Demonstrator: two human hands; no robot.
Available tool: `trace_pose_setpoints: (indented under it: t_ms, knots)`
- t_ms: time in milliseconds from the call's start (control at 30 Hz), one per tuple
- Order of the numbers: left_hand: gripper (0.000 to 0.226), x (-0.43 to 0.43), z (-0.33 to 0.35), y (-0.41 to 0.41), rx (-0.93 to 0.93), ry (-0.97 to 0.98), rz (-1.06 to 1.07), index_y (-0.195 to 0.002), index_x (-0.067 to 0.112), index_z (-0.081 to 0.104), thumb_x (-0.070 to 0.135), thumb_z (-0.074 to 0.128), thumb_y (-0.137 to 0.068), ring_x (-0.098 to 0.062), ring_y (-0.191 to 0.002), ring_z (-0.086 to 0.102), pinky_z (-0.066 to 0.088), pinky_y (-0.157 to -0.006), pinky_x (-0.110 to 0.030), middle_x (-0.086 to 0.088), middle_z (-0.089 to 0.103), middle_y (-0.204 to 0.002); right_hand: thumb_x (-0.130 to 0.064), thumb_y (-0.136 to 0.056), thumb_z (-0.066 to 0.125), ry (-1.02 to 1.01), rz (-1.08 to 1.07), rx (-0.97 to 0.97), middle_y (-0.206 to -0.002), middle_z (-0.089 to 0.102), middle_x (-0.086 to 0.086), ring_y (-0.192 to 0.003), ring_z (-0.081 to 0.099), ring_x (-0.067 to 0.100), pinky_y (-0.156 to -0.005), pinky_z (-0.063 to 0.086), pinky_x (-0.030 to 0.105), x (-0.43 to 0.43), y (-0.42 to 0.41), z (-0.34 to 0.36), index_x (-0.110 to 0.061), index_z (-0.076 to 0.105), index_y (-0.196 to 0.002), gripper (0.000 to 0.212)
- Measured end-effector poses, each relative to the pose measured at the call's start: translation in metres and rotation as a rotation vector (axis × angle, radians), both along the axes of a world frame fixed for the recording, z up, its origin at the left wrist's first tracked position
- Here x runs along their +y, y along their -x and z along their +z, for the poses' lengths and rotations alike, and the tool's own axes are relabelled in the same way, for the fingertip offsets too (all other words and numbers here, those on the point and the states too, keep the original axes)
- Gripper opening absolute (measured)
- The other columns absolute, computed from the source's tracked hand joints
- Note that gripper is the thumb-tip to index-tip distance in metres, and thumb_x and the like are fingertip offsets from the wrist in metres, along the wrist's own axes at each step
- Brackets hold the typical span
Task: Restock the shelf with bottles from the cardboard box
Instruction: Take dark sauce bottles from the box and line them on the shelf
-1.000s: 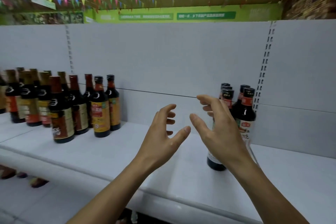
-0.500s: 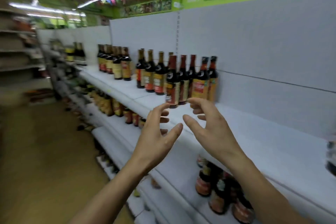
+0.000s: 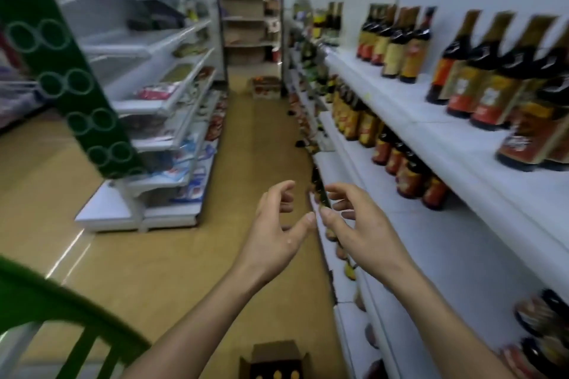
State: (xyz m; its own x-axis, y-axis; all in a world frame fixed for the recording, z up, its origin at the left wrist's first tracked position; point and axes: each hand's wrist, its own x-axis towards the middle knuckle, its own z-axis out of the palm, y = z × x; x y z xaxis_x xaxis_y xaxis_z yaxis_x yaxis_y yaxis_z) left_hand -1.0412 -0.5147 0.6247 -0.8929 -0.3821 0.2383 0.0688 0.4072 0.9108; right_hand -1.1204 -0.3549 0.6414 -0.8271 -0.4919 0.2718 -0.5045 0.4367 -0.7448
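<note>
While both hands hang in the air in the middle of the view, neither has hold of anything. The left hand [image 3: 277, 224] and the right hand [image 3: 360, 224] face each other palm to palm, fingers loosely curled and thumbs spread. They are close together but not touching, above the tan aisle floor [image 3: 154, 255].

At 6 o'clock, at the very bottom edge, the cardboard box [image 3: 275, 351] sits on the floor with its flaps open. The yellow caps of the bottles in the box [image 3: 277, 375] show inside it. The box lies below and between the two forearms, well apart from the hands.

From 1 to 4 o'clock runs the white shelf [image 3: 437, 132]. Dark upright bottles on the shelf [image 3: 486, 83] bear red and gold labels, and a further cluster [image 3: 397, 43] stands nearer 1 o'clock. Lower tiers hold more bottles [image 3: 406, 172], blurred by motion.

At 9 to 11 o'clock, across the aisle, stands another rack of shelves [image 3: 160, 101] with packaged goods too blurred to name. A curved green bar [image 3: 61, 301] crosses the corner at 7 o'clock; I cannot tell what it belongs to.
</note>
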Motion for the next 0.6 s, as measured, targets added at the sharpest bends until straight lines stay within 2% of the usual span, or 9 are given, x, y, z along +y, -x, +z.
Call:
trace_pose_setpoints:
  t_ms: [300,600]
  knots:
    - [0.063,-0.005,-0.086,-0.023,-0.218,-0.057,0.268,-0.149,0.032,0.040,0.039,0.069,-0.094,-0.002,-0.121,0.053,0.049,-0.086,-0.014,0.012,0.051,-0.133,-0.043,-0.098,0.058,-0.146,0.241,-0.173,-0.124,0.055,-0.014,-0.109,0.055,0.000,-0.094,0.053,0.032,-0.040,0.018,-0.104,-0.035,0.049,-0.137,0.041]
    - [0.061,0.008,-0.209,-0.047,-0.471,-0.187,0.336,-0.149,0.027,0.041,0.036,0.069,-0.095,-0.006,-0.117,0.055,0.048,-0.082,-0.012,0.006,0.054,-0.131,-0.043,-0.098,0.057,-0.281,0.321,-0.416,-0.127,0.054,-0.009,-0.108,0.057,0.004,-0.093,0.054,0.032,-0.036,0.002,-0.242,-0.031,0.050,-0.139,0.043]
